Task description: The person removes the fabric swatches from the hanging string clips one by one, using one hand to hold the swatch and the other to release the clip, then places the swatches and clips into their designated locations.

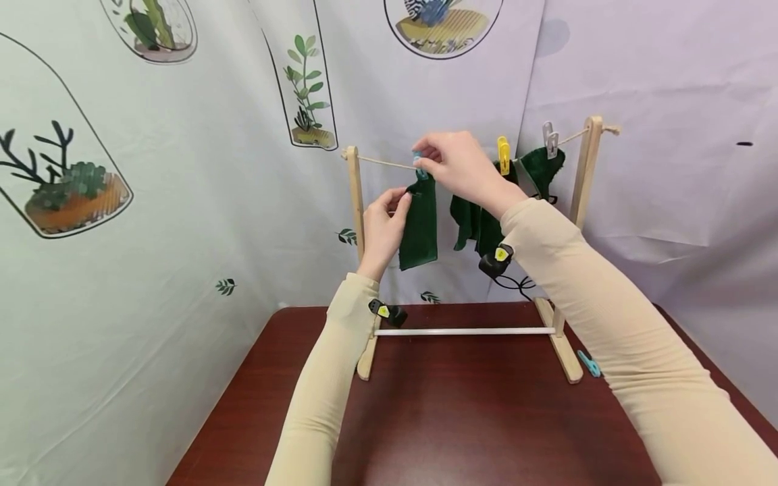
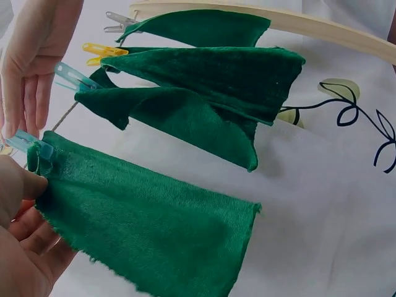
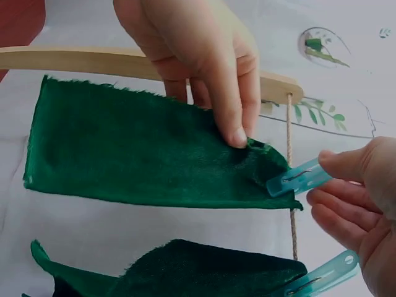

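Observation:
A green cloth [image 1: 421,233] hangs at the left part of the rope [image 3: 289,130], its upper edge caught in a blue clothespin [image 3: 300,177]. My left hand [image 1: 384,228] pinches the cloth's edge just below the rope between thumb and fingers. The outer end of that clothespin is between the thumb and fingers of my right hand [image 1: 464,165]. In the left wrist view the clothespin's jaws overlap a folded corner of the cloth.
More green cloths [image 2: 204,80] hang to the right, under another blue clothespin [image 2: 75,77], a yellow one [image 1: 504,155] and a clear one [image 1: 550,140]. Wooden posts [image 1: 586,169] hold the rope above a dark red table [image 1: 462,412]. A loose blue clothespin [image 1: 589,364] lies beside the right foot.

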{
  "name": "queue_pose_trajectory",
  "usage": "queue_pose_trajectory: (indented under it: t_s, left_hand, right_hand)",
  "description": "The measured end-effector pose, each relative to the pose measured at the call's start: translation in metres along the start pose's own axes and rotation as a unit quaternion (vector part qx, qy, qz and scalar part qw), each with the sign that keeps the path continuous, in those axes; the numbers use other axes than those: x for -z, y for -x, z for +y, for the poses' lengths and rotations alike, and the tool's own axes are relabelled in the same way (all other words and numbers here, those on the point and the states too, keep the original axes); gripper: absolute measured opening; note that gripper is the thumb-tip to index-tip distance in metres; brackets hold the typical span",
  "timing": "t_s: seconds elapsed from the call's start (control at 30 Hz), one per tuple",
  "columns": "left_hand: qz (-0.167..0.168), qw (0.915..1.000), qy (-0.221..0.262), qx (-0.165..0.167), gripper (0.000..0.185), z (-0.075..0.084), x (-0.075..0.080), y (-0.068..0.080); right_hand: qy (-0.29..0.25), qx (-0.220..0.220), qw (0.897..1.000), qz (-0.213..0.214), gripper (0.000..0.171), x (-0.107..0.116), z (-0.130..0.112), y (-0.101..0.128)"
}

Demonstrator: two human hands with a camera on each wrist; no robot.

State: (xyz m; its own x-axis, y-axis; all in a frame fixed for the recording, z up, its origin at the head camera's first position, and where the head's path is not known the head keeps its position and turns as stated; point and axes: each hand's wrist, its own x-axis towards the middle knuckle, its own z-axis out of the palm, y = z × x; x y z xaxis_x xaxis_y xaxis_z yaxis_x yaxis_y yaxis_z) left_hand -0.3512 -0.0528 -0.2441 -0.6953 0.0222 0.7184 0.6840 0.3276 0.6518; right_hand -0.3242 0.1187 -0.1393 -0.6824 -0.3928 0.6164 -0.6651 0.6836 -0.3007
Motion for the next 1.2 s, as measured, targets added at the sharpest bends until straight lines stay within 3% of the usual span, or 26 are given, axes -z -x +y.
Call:
queue_pose_trajectory:
  t_s: [0.3,0.77,1.0,1.2]
  left_hand:
    - [0.014,0.9999,-0.006,0.0,0.027,-0.002,0.006,0.001]
    - [0.006,1.0,0.0,-0.005,0.026,0.003,0.005,-0.005]
    - [0.0,0.9999,0.004,-0.015,0.025,0.003,0.003,-0.004]
    - [-0.006,1.0,0.001,0.007,0.026,0.0,0.001,0.0]
  right_hand:
    - [-0.015,0.024,0.999,0.017,0.018,-0.004,-0.003,-0.001]
    - [-0.017,0.027,0.997,0.065,0.021,0.02,-0.009,-0.001]
    - [-0.016,-0.005,0.999,0.047,0.032,0.027,-0.012,0.003]
    - [-0.037,-0.03,0.999,0.023,0.042,0.028,-0.011,0.011]
